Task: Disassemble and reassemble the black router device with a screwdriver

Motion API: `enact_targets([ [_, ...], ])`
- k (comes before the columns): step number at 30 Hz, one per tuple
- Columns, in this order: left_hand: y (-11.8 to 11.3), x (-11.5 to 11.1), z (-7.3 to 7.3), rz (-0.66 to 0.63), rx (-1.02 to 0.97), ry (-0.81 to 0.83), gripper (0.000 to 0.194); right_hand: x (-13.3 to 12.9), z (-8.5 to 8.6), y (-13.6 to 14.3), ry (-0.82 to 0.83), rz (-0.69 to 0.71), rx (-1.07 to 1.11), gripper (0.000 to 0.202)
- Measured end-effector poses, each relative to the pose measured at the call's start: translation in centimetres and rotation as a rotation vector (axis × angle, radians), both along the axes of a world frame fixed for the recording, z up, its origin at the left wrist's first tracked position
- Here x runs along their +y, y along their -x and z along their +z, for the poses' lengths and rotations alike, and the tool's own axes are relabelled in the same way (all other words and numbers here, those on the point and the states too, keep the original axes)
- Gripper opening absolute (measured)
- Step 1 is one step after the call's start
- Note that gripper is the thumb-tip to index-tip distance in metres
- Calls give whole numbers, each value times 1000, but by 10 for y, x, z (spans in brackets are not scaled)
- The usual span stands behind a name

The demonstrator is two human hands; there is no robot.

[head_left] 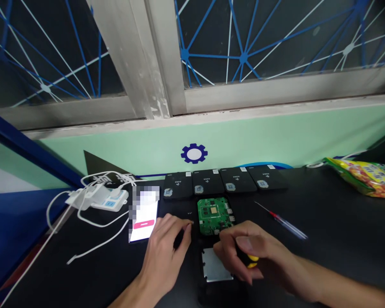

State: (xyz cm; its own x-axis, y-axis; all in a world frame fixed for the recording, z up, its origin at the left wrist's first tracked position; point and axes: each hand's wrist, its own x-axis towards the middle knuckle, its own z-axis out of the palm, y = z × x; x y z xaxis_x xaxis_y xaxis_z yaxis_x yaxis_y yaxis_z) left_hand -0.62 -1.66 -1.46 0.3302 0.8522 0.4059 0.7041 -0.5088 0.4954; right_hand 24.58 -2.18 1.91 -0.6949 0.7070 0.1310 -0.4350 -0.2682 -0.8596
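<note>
Gear emblem (194,153) on green wall (276,132); black boxes' (208,182) print illegible.

At five o'clock the right hand (244,248) hides most of a yellow-and-black object (253,261) and part of a metal plate (213,268); three o'clock's edge crops a snack bag (365,177).
</note>
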Motion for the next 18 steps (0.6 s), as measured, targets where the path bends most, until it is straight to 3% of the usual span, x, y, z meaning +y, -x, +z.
enact_targets([
  [4, 1, -1, 2, 81, 48, 25, 40, 0, 8, 1, -7, 4, -27, 50],
  [10, 3, 3, 6, 49, -26, -63, 26, 1, 2, -1, -2, -6, -19, 49],
  [14, 7, 5, 2, 53, -52, -54, 40, 2, 0, -4, -4, -30, -14, 52],
  [18, 11, 7, -5, 52, -40, -26, 39, 3, 6, -5, -32, -67, -4, 51],
])
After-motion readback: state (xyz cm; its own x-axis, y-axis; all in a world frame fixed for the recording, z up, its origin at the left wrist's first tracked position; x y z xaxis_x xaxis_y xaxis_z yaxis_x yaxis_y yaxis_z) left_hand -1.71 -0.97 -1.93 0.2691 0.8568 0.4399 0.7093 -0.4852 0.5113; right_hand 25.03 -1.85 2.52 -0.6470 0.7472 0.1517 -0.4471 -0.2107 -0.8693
